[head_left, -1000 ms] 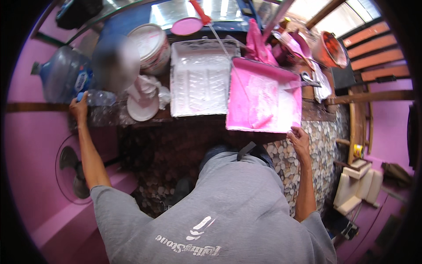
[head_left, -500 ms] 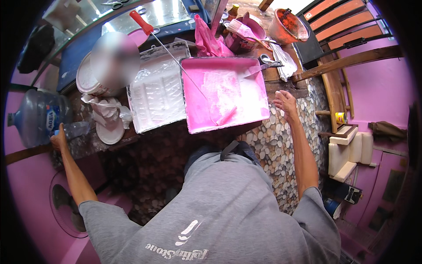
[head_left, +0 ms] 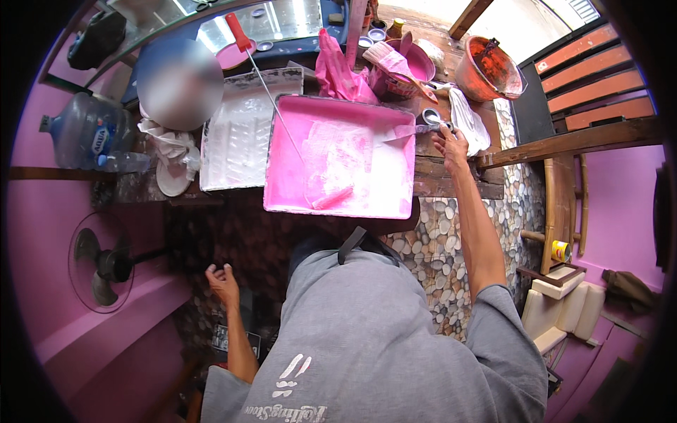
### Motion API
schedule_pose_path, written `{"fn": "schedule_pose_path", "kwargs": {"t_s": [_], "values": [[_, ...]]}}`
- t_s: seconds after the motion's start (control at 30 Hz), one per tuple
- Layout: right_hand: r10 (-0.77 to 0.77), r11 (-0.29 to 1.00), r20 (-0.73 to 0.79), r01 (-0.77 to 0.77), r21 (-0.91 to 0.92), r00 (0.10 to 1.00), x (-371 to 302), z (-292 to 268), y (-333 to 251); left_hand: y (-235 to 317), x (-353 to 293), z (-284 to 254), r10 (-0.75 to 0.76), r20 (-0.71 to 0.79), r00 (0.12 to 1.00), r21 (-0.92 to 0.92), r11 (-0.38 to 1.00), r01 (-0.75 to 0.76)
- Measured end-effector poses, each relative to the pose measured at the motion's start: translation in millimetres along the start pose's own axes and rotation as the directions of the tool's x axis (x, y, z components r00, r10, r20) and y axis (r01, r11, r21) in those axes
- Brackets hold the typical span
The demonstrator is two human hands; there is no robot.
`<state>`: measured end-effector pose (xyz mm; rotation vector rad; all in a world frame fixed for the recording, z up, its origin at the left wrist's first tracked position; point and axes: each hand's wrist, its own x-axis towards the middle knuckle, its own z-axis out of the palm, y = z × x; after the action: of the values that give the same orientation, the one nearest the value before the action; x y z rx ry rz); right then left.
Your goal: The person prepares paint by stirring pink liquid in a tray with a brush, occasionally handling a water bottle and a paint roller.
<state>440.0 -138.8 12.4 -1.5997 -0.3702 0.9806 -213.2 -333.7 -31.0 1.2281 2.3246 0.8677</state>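
My right hand (head_left: pixel 451 146) closes its fingers on the handle end of a putty knife (head_left: pixel 402 132). The knife lies across the right rim of a pink-coated paint tray (head_left: pixel 288 176), its blade over the tray. My left hand (head_left: pixel 224 285) is empty, fingers apart, low over the dark floor left of my body. A paint roller with a red handle (head_left: pixel 238 33) leans across the tray, its pink roller head (head_left: pixel 331 199) resting in the tray's near part. A white-coated tray (head_left: pixel 236 166) sits beside it on the left.
Left lie a large water jug (head_left: pixel 88 130), a small clear bottle (head_left: pixel 130 162) and a crumpled cloth (head_left: pixel 169 144). Behind the trays are a pink plastic bag (head_left: pixel 338 67), a wide brush (head_left: pixel 388 60) on a paint pot, and an orange-stained bucket (head_left: pixel 486 74). A fan (head_left: pixel 106 264) stands lower left.
My left hand has let go of the small bottle beside the jug and dropped down toward my body. My right hand has moved up to the putty knife's handle. The view has shifted.
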Motion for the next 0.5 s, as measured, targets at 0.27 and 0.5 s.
{"fn": "schedule_pose_path", "kwargs": {"t_s": [0.27,0.5], "values": [[0.037,0.952,0.22,0.032,-0.303,0.975,2,-12,-6,-65,-216,9,-0.35,0.341,0.873,0.292,0.922,0.255],[-0.191,0.476,0.568,0.581,-0.66,0.801,-30,-7,-43,-53,-218,39,-0.36,0.466,0.808,0.238,0.931,0.278]]}}
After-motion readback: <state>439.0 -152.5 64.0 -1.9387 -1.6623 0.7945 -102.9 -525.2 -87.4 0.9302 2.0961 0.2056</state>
